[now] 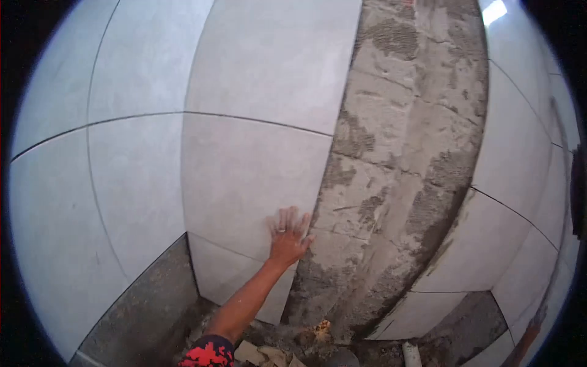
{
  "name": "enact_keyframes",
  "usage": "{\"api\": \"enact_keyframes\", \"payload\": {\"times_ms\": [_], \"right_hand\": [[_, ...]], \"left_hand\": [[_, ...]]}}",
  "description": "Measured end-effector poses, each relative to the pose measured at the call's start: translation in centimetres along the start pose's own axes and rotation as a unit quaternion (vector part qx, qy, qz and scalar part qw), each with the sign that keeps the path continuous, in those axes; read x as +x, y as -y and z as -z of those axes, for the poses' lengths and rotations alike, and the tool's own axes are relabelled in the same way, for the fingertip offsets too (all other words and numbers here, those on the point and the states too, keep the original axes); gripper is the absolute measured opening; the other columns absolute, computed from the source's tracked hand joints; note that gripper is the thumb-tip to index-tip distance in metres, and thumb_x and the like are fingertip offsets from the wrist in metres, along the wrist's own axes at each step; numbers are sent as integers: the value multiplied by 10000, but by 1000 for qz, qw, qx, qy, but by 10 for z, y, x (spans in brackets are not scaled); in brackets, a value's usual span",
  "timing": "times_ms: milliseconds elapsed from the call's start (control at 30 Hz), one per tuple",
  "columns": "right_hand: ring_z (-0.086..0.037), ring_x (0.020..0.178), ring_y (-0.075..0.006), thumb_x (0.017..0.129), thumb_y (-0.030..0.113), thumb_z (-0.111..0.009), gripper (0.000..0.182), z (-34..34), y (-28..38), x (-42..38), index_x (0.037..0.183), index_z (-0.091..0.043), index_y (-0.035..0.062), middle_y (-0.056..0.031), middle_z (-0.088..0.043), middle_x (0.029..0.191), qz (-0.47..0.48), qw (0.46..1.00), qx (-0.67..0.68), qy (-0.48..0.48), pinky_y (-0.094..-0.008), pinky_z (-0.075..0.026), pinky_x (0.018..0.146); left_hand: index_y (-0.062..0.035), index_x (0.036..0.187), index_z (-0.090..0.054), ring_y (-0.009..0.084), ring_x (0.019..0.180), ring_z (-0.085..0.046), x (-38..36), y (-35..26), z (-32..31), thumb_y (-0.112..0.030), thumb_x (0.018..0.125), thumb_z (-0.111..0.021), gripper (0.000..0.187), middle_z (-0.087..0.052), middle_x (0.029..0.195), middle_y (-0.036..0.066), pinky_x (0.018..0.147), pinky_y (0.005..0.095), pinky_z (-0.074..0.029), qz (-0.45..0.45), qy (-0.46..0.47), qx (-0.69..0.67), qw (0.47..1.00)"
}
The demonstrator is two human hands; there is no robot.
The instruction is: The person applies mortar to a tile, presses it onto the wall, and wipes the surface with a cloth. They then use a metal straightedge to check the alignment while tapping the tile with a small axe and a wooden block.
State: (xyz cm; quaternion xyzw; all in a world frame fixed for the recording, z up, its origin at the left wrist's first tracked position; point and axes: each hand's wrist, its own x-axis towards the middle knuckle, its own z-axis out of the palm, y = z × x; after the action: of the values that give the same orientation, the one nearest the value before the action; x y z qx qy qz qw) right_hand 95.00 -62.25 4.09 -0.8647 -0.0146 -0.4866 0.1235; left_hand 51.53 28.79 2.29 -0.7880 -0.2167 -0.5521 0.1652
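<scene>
My left hand (288,235) lies flat, fingers spread, on the lower right part of a large light grey wall tile (251,177), close to its right edge. A ring shows on one finger. The hand holds nothing. My forearm rises from the bottom of the view out of a red and dark patterned sleeve (208,355). Just right of the hand runs a bare vertical strip of rough grey mortar (397,165). My right hand is out of sight.
Grey tiles cover the wall to the left (128,177) and to the right (513,183) of the mortar strip. A smaller tile piece (226,275) sits under the touched tile. Rubble and scraps (287,352) and a white pipe end (411,353) lie on the floor.
</scene>
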Motion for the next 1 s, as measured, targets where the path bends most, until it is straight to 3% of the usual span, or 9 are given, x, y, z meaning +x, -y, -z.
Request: {"api": "enact_keyframes", "payload": {"times_ms": [67, 200, 267, 333, 400, 633, 700, 800, 1000], "right_hand": [[-336, 1278, -277, 868, 173, -521, 550, 23, 14, -16, 1353, -316, 13, -158, -340, 1394, 31, 991, 101, -83, -367, -278, 1033], [-395, 1207, -287, 899, 261, -488, 559, 171, 201, -30, 1343, -305, -25, -223, -390, 1328, -23, 963, 264, -46, -364, -314, 985], [-549, 948, -249, 895, 282, -487, 565, 209, 248, -17, 1345, -310, -9, -193, -532, 1136, -8, 954, 291, -73, -338, -444, 804], [-531, 642, -146, 898, 294, -491, 554, 199, 239, 17, 1342, -323, 9, -104, -561, 875, -12, 944, 312, -109, -253, -453, 563], [-410, 494, -68, 893, 332, -511, 566, 232, 303, 29, 1340, -334, 33, -33, -500, 742, -29, 898, 420, -127, -210, -372, 414], [-474, 515, -103, 897, 350, -501, 555, 312, 474, 38, 1367, -303, 133, -65, -538, 807, 36, 812, 581, -27, -247, -429, 451], [-490, 511, -100, 910, 308, -485, 528, 322, 510, 43, 1378, -282, 171, -68, -547, 807, 93, 741, 664, 17, -245, -436, 447], [-513, 523, -102, 917, 267, -476, 509, 319, 551, 55, 1379, -277, 186, -73, -559, 807, 127, 699, 703, 39, -244, -443, 449], [-542, 556, -116, 900, 225, -516, 524, 327, 644, 56, 1355, -283, 112, -108, -585, 844, 182, 614, 766, 55, -251, -461, 473]], "left_hand": [[-178, 1401, -245, 401, 1340, -61, 0, -1, 6, -464, 853, -491, 665, -122, 1459, 175, 1008, 646, -7, 30, 47, -18, 998], [-198, 1394, -261, 398, 1341, -64, 0, 0, -1, -454, 842, -515, 659, -129, 1459, 166, 1015, 638, -15, 7, 1, -19, 1000], [-203, 1392, -261, 371, 1342, -79, -1, 0, 3, -450, 844, -511, 651, -160, 1457, 130, 1014, 644, -65, 17, -16, -1, 1000], [-202, 1390, -265, 371, 1341, -89, -1, 0, 3, -448, 839, -518, 654, -170, 1454, 131, 1017, 642, -65, 12, -18, -2, 1000], [-200, 1388, -269, 370, 1339, -98, -1, 1, 3, -446, 834, -525, 658, -179, 1451, 131, 1020, 639, -66, 14, -22, 1, 1000], [-210, 1395, -239, 366, 1342, -88, -1, 0, 2, -455, 817, -541, 697, -150, 1460, 125, 1014, 645, -74, 11, -20, 4, 1000], [-213, 1397, -234, 365, 1343, -84, -2, 1, 3, -459, 815, -542, 703, -144, 1461, 125, 1011, 647, -76, 15, -20, 10, 1000], [-180, 1405, -203, 391, 1339, -61, -2, 2, 5, -446, 823, -545, 725, -105, 1460, 172, 1004, 648, -53, 5, 7, 10, 1000], [-182, 1407, -201, 388, 1341, -49, -1, 2, 18, -447, 837, -526, 708, -90, 1462, 168, 1008, 642, -62, 3, 31, 1, 1000]]}}
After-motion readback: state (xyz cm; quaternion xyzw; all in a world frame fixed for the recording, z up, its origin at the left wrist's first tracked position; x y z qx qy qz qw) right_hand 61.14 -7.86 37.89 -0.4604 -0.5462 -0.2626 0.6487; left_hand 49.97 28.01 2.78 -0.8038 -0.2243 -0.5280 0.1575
